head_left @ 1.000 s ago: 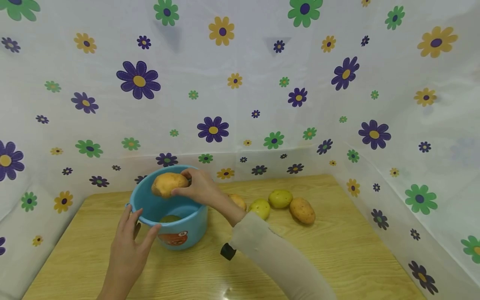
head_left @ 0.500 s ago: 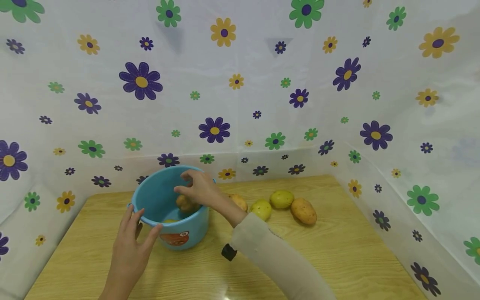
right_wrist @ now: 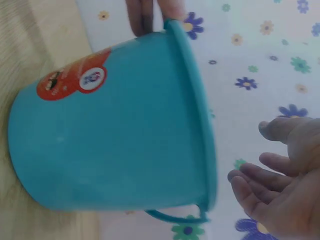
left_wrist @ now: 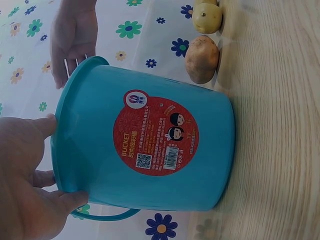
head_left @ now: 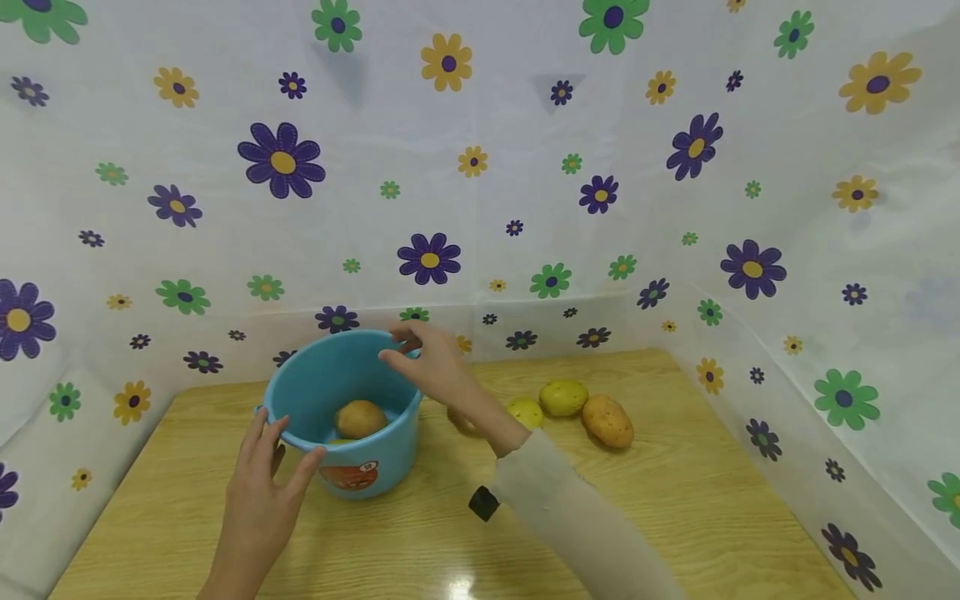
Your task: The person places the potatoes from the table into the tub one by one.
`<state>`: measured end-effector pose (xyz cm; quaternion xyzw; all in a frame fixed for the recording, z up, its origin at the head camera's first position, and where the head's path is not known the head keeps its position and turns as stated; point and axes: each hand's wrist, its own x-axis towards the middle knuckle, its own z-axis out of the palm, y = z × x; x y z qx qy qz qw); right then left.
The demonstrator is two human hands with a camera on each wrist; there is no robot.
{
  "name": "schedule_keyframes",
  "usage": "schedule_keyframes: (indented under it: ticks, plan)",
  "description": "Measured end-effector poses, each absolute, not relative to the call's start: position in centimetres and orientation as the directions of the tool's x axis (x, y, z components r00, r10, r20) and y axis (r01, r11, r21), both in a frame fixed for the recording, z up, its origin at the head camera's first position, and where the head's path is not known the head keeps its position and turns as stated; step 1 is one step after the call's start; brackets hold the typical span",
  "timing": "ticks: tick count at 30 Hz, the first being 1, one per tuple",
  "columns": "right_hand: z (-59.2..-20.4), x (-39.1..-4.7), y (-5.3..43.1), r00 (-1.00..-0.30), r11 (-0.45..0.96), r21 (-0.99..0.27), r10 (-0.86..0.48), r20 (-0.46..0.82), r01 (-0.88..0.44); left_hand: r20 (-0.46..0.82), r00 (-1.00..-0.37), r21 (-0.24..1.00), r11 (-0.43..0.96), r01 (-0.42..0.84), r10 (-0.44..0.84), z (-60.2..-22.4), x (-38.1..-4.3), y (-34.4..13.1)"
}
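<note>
A blue bucket point(head_left: 360, 467) with a red label point(left_wrist: 155, 135) stands upright on the table. My left hand point(head_left: 258, 492) holds its rim at the near left, fingers on the left side and thumb at the front. Inside the bucket lies a brown potato point(head_left: 362, 418); beside it a sliver of something yellow point(head_left: 341, 441) shows over the rim. My right hand point(head_left: 435, 362) hovers at the bucket's right rim, fingers loosely bent, nothing held. In the right wrist view the right hand point(right_wrist: 282, 175) is apart from the bucket's mouth.
Right of the bucket lie a potato point(left_wrist: 202, 59) partly behind my right forearm, two yellow-green fruits point(head_left: 564, 398) and another potato point(head_left: 607, 422). A flower-patterned white sheet point(head_left: 495, 125) rises behind and beside the wooden table point(head_left: 675, 500).
My right hand lowered the potato into the bucket and let it go, then moved up and right to the rim. The left hand stays on the rim.
</note>
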<state>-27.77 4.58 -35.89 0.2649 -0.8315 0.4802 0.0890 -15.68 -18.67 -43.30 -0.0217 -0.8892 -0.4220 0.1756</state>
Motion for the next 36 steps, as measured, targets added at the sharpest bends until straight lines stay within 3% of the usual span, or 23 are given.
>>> schedule_keyframes:
  ticks: [8, 21, 36]
  plan:
    - [-35.5, -26.9, 8.2, -0.857, 0.429, -0.749, -0.347, 0.38, -0.506, 0.316, -0.943, 0.739, 0.651, 0.174, -0.107, -43.2, -15.7, -18.6]
    - [-36.1, -25.4, 14.0, -0.84, 0.459, -0.704, -0.287, 0.46, -0.542, 0.31, -0.945, 0.743, 0.647, 0.172, -0.103, -43.3, -15.7, -18.8]
    - [-36.8, -23.9, 20.9, -0.905, 0.51, -0.749, -0.187, 0.382, -0.422, 0.304, -0.947, 0.747, 0.644, 0.166, -0.109, -43.2, -15.7, -18.8]
